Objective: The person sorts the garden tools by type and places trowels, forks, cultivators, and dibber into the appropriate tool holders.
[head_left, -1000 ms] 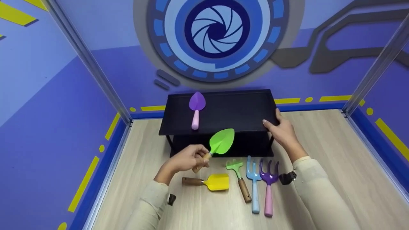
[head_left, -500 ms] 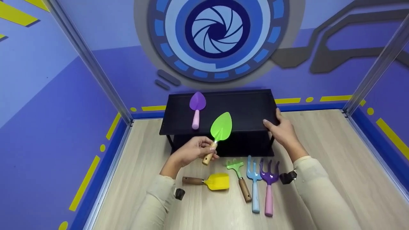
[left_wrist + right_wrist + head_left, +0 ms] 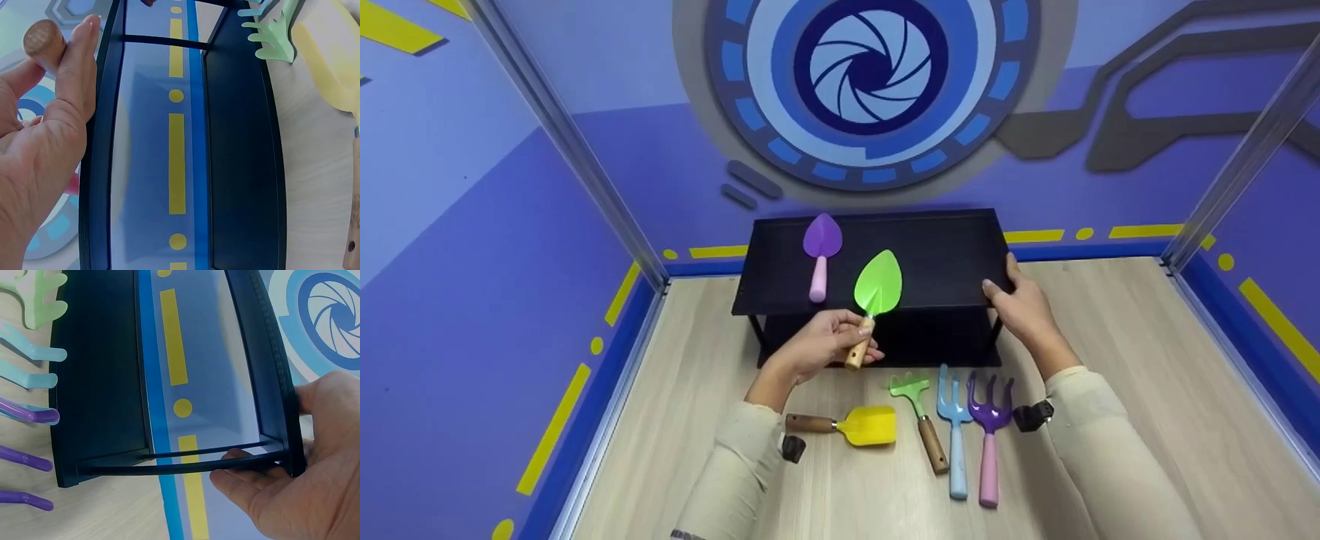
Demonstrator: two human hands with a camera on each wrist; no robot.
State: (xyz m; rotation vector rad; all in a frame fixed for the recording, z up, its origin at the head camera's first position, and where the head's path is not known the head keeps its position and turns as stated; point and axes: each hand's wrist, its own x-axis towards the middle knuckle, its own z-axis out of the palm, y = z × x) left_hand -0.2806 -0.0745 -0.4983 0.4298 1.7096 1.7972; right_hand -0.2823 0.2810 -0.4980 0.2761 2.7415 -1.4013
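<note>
My left hand pinches the wooden handle of a green trowel, its blade pointing away over the front part of a black two-tier rack. In the left wrist view the handle end shows between thumb and fingers, while the blade is hidden. My right hand grips the right end of the rack's upper shelf, thumb on top. The right wrist view shows its fingers curled under at the side bar. On the upper shelf, left of the green trowel, lies a purple trowel with a pink handle.
In front of the rack on the wooden table lie a yellow spade, a green hand rake, a light blue fork and a purple fork with a pink handle. Patterned blue panels stand at the back and sides.
My left hand has moved forward and slightly right, and the green trowel has swung from slanting right to pointing nearly straight away, now over the shelf. My right hand keeps its place on the rack.
</note>
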